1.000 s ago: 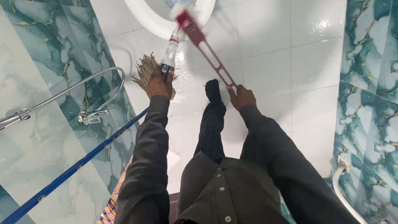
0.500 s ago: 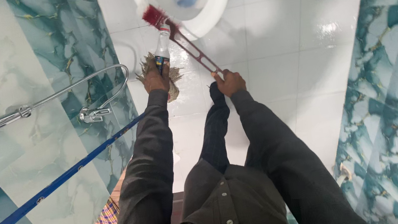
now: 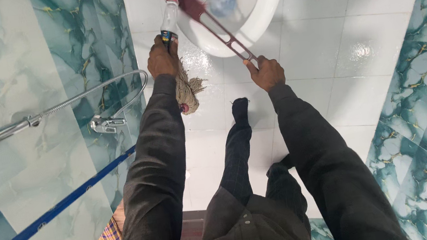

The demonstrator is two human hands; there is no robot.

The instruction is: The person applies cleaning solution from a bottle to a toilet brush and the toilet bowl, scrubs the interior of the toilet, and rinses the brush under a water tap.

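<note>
The right hand is clenching the near end of a red long-handled brush, whose bristle head is reaching over the rim of the white toilet bowl at the far side of the scene. The left hand is gripping a clear plastic bottle by its base, tipped with its red-capped neck pointing toward the bowl's left rim; whether the cap is open is hard to tell from here.

The white floor tiles are looking glossy and probably wet, and the person is leaning forward with one socked foot planted near the bowl, so a slip is the main risk. A mop head is lying just under the left wrist, where it could snag the sleeve. Brisk scrubbing could also flick the blue liquid in the bowl onto clothes.
</note>
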